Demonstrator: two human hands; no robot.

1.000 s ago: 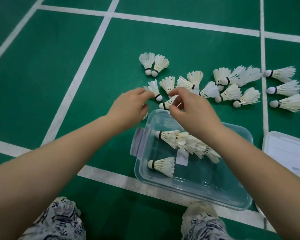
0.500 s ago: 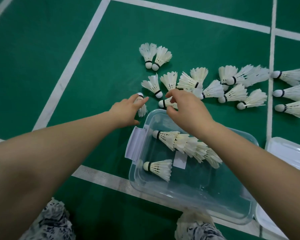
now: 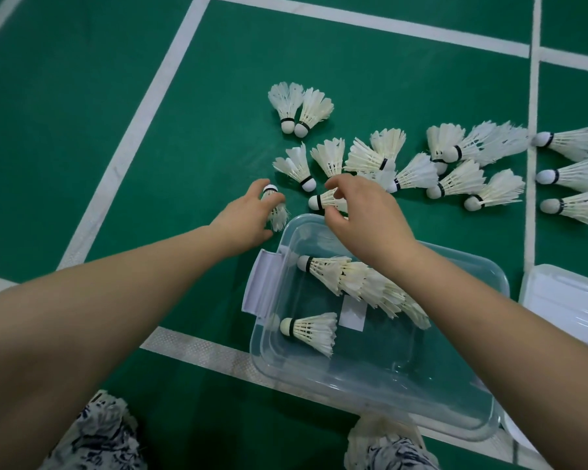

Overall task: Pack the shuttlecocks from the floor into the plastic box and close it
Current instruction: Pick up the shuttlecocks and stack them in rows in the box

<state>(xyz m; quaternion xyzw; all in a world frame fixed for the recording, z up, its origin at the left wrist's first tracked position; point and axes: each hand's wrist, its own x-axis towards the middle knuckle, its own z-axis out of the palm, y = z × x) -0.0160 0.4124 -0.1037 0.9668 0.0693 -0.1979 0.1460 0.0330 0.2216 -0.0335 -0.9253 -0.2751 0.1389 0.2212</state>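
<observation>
Left hand (image 3: 246, 217) grips one shuttlecock (image 3: 279, 217), right hand (image 3: 364, 215) pinches a second shuttlecock (image 3: 321, 200) (both just beyond the plastic box (image 3: 462, 254)).

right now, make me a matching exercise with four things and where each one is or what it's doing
Things:
1 left hand
2 right hand
3 lid
4 lone shuttlecock

States:
a on the floor, right of the box
b inside the box, near its latch
c pinching a floor shuttlecock by the feathers
d gripping another shuttlecock

Pairs: 1-d, 2-c, 3-a, 4-b
</observation>
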